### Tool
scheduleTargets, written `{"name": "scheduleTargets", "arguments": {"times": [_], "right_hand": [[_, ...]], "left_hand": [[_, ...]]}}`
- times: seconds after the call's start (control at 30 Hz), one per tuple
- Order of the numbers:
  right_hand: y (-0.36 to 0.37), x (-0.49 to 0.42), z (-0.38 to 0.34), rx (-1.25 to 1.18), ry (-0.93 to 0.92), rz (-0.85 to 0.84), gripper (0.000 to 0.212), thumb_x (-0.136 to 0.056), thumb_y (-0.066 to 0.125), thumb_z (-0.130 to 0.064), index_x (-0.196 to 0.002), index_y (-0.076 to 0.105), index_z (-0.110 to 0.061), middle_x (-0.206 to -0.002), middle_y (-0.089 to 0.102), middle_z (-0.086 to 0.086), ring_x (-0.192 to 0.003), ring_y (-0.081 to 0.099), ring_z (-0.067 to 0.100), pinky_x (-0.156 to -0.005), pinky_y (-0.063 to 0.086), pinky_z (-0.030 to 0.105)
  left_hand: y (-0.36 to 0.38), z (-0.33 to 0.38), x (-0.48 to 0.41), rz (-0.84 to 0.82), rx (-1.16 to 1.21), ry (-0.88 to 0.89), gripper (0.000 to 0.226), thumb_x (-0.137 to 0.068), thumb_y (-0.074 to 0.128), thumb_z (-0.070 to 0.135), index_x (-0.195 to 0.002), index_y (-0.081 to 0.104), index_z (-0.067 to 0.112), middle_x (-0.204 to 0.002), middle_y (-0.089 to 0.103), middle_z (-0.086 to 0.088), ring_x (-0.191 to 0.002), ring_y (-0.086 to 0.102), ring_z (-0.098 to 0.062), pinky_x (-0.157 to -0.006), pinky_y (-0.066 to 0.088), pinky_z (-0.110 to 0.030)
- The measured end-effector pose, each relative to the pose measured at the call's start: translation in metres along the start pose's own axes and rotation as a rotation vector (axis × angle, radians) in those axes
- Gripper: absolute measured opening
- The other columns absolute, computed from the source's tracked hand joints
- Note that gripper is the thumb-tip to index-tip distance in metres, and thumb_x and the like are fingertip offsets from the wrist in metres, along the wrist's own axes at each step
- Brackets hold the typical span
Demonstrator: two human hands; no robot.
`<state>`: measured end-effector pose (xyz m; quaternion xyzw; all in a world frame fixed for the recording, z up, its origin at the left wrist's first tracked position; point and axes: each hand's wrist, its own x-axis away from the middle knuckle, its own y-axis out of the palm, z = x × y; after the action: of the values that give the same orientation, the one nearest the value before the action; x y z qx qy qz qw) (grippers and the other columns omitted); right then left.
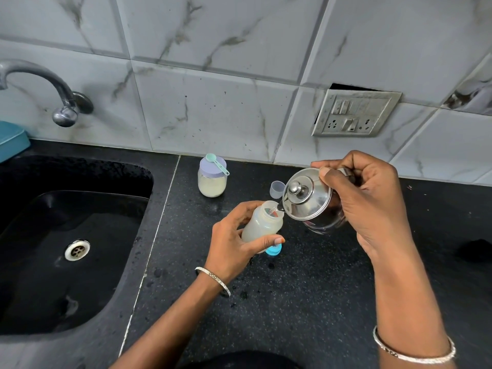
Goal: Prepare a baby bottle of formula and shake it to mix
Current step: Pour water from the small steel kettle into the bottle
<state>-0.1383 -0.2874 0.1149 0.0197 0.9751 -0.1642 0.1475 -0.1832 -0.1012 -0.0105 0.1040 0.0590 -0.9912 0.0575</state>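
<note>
The fingers [246,206] of our left hand [231,243] are curling round the bottle [261,223], holding it tilted over the counter [292,302]. Our right hand [372,201] is gripping the steel pot [310,201], thumb on its lid, pouring water in. Next we are likely needing the jar [212,182] and scoop [217,162] behind.

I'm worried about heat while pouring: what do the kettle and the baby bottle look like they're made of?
The kettle looks like polished stainless steel: mirror-bright, with reflections across its surface. The baby bottle looks like translucent, frosted plastic: milky walls let light through; glass cannot be ruled out.
</note>
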Motion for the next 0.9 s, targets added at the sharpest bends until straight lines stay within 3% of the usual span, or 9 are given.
{"name": "scheduleTargets", "arguments": {"times": [0.2, 0.67, 0.9], "right_hand": [[0.0000, -0.0005, -0.0001, 0.011, 0.001, 0.008, 0.017, -0.089, 0.072, -0.004, -0.076, 0.066, -0.012, -0.101, 0.082, 0.000, -0.102, 0.076, 0.016, -0.095, 0.059, 0.054], [-0.0024, -0.0013, -0.0006, 0.013, 0.003, 0.016, 0.014, -0.090, 0.071, -0.003, -0.078, 0.065, -0.004, -0.099, 0.082, -0.002, -0.100, 0.077, 0.015, -0.092, 0.059, 0.057], [-0.0017, -0.0015, -0.0009, 0.008, 0.001, -0.005, 0.016, -0.089, 0.072, -0.006, -0.075, 0.066, -0.012, -0.099, 0.082, -0.003, -0.101, 0.076, 0.015, -0.095, 0.058, 0.056]], "left_hand": [[0.0010, -0.0009, 0.0001, -0.006, 0.004, -0.004, 0.063, -0.066, 0.088, 0.043, -0.122, 0.061, 0.034, -0.120, 0.069, 0.017, -0.115, 0.064, -0.007, -0.092, 0.058, -0.030], [0.0017, 0.0046, 0.0000, -0.009, 0.009, 0.023, 0.057, -0.065, 0.086, 0.046, -0.116, 0.058, 0.046, -0.117, 0.067, 0.028, -0.113, 0.063, -0.001, -0.086, 0.054, -0.016], [0.0032, 0.0023, 0.0000, -0.006, 0.008, 0.021, 0.058, -0.067, 0.087, 0.044, -0.118, 0.061, 0.041, -0.117, 0.069, 0.022, -0.114, 0.065, -0.006, -0.088, 0.057, -0.023]]}}
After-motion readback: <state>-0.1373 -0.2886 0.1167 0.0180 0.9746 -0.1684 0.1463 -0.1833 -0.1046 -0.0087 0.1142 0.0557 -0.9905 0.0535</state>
